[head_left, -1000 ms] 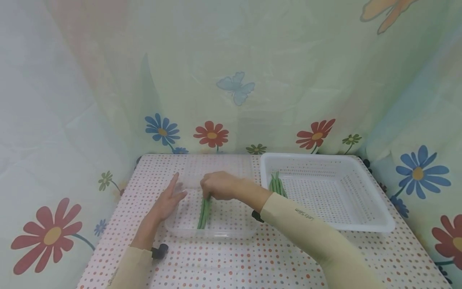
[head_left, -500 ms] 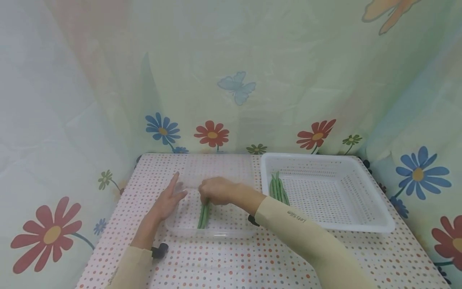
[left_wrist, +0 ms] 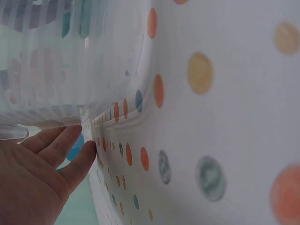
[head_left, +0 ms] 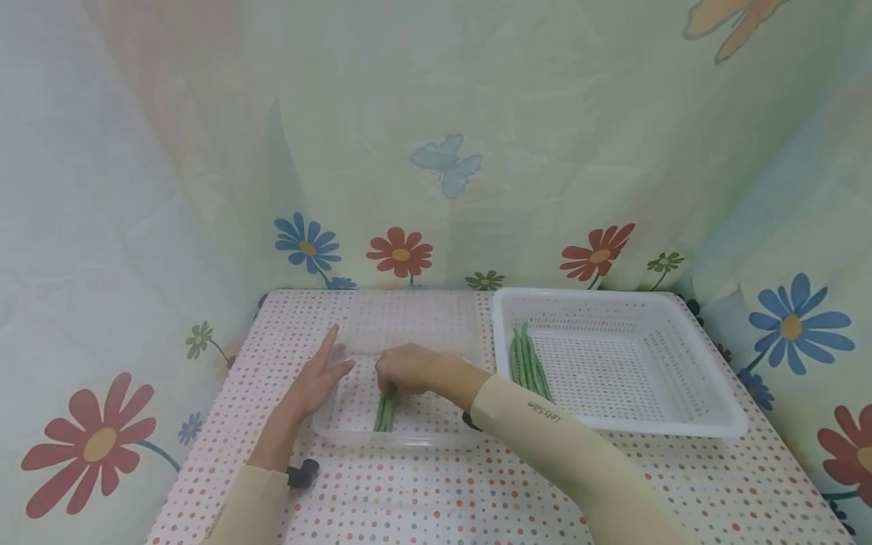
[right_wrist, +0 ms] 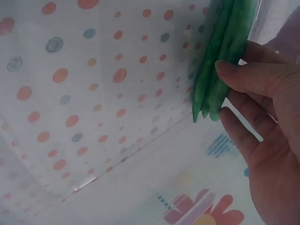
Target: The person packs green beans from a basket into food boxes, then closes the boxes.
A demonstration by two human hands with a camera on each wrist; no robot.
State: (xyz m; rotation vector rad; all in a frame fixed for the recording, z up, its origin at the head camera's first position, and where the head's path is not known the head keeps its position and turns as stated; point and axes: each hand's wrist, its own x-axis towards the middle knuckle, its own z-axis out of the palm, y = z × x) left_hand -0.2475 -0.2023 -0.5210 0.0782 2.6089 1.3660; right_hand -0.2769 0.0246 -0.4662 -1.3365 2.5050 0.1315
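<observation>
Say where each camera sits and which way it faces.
Head: on the head, looking forward and down at the clear container; left hand, right hand, sleeves show.
Left wrist: on that wrist, facing the container's side and tablecloth; left hand shows.
Right wrist: on that wrist, facing green beans; right hand pinches them.
Head and right wrist share the green beans.

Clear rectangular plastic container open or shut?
Open: right hand reaches inside the container, pinching slender green beans; clear panel behind looks like its folded-back lid.
</observation>
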